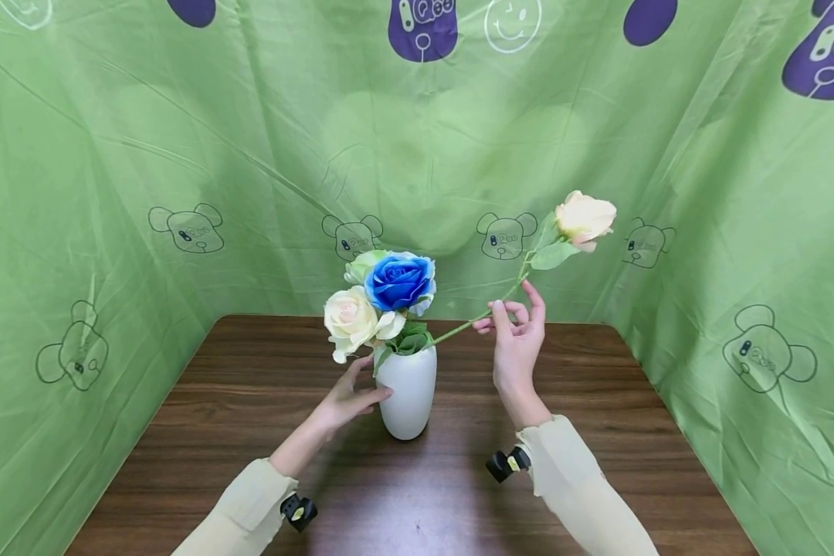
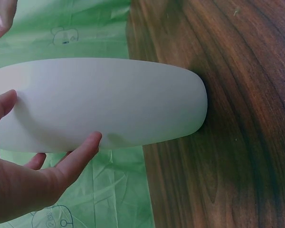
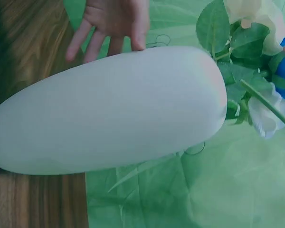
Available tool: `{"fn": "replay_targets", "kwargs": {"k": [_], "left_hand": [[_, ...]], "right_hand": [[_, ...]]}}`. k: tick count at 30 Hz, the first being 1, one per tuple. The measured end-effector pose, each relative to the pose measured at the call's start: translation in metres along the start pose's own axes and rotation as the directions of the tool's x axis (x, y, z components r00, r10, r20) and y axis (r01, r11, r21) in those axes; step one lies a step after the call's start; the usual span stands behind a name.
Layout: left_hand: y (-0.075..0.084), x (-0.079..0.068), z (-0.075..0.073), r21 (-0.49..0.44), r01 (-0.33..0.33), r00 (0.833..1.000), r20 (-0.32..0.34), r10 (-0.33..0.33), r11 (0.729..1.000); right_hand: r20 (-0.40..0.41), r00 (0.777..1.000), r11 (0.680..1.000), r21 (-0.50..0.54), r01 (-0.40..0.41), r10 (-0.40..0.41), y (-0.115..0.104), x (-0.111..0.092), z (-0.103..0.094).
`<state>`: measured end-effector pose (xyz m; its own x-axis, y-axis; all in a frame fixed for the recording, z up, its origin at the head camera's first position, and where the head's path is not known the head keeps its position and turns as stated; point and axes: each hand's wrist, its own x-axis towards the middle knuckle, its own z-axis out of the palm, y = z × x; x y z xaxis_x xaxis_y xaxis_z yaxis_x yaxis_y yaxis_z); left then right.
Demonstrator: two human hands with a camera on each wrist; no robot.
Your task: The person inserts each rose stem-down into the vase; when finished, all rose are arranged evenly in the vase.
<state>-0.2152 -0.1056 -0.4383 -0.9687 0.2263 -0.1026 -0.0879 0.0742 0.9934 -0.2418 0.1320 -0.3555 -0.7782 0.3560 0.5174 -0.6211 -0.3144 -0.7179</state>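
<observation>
A white vase point(image 1: 408, 394) stands upright on the table, holding a blue rose point(image 1: 399, 283), a cream rose point(image 1: 350, 316) and green leaves. My left hand point(image 1: 347, 399) rests against the vase's left side, its fingers point(image 3: 96, 45) spread and fairly straight in the right wrist view. To the right, my right hand point(image 1: 519, 336) pinches the green stem of a pale peach rose point(image 1: 585, 219) between thumb and fingers. This rose leans up and right, its bloom beyond the hand. The stem's lower end point(image 3: 247, 85) shows just outside the vase mouth, in front of the leaves.
The dark wood table point(image 1: 250, 401) reaches back to a green cloth point(image 1: 278, 139) printed with bear faces, which hangs behind and on both sides. Black wrist cameras sit at both cream sleeves point(image 1: 577, 471).
</observation>
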Motion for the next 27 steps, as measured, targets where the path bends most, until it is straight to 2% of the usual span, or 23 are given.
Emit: {"fn": "replay_targets", "kwargs": {"k": [4, 8, 12, 14, 21, 24, 27], "left_hand": [[0.000, 0.000, 0.000, 0.001, 0.000, 1.000, 0.000, 0.000, 1.000], [-0.001, 0.000, 0.000, 0.004, 0.001, 1.000, 0.000, -0.001, 1.000], [0.000, 0.000, 0.001, 0.011, -0.002, 1.000, -0.005, 0.002, 1.000], [0.001, 0.000, 0.000, 0.014, -0.004, 1.000, -0.006, 0.004, 1.000], [0.001, -0.001, 0.000, 0.014, -0.006, 1.000, -0.001, 0.006, 1.000], [0.001, -0.001, 0.000, 0.016, -0.003, 1.000, 0.003, 0.003, 1.000], [0.002, -0.001, 0.000, 0.014, -0.006, 1.000, 0.004, 0.006, 1.000]], "right_hand": [[0.067, 0.997, 0.996, -0.081, 0.048, -0.043, 0.006, -0.001, 0.008], [0.154, 0.987, 0.985, -0.157, 0.065, -0.041, 0.001, -0.008, 0.019], [0.258, 0.965, 0.960, -0.253, 0.118, -0.051, -0.004, -0.018, 0.028], [0.310, 0.948, 0.938, -0.301, 0.171, -0.074, 0.001, -0.020, 0.029], [0.426, 0.899, 0.814, -0.483, 0.324, -0.105, 0.032, -0.029, 0.024], [0.459, 0.883, 0.790, -0.506, 0.347, -0.094, 0.039, -0.035, 0.022], [0.471, 0.879, 0.770, -0.531, 0.354, -0.080, 0.042, -0.038, 0.021]]}}
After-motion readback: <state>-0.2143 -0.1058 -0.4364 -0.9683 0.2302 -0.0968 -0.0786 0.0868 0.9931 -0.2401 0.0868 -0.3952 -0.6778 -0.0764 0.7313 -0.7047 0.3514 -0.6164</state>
